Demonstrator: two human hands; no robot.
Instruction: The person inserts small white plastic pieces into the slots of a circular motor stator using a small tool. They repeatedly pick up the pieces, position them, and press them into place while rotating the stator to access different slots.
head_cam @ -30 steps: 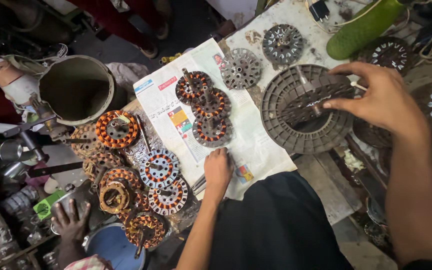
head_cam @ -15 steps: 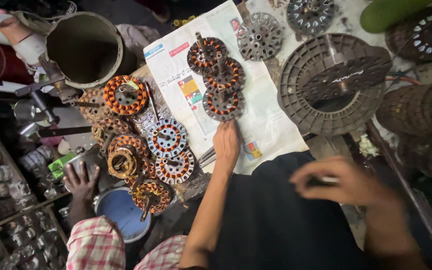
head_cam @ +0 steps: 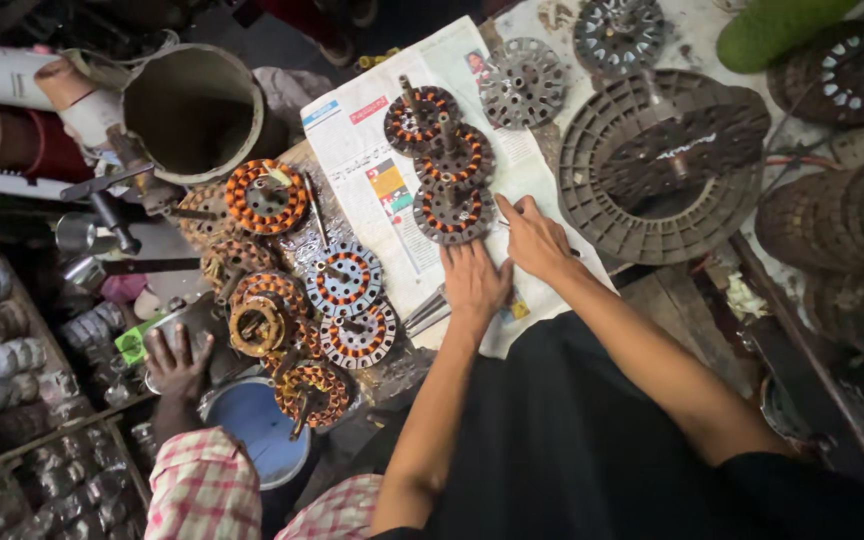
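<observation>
Your left hand (head_cam: 474,283) is lying flat and spread on the newspaper (head_cam: 372,150), palm down, fingers pointing toward the nearest wound stator (head_cam: 454,210) and stopping just short of its rim. Your right hand (head_cam: 534,238) is resting just beside it, fingers loosely spread and holding nothing, with the fingertips (head_cam: 504,208) touching or almost touching the right edge of that same stator; you cannot tell which from here.

That stator is sitting at the near end of a row of three copper-wound stators on the newspaper, each with a shaft standing up from its middle; the middle stator (head_cam: 454,156) and the far stator (head_cam: 418,117) are lying beyond it, rims touching or overlapping. The newspaper is covering part of the worktop (head_cam: 697,300).

To the right of your hands, a large round ribbed plate (head_cam: 652,160) is lying partly on the paper. Beyond the row, a bare grey lamination disc (head_cam: 522,82) is lying flat. To the left, a heap of orange and white wound stators (head_cam: 344,280) is spilling toward a metal bucket (head_cam: 192,110). Another person's hand (head_cam: 177,362), from a checked sleeve (head_cam: 202,490), is resting near a blue bowl (head_cam: 252,425).
</observation>
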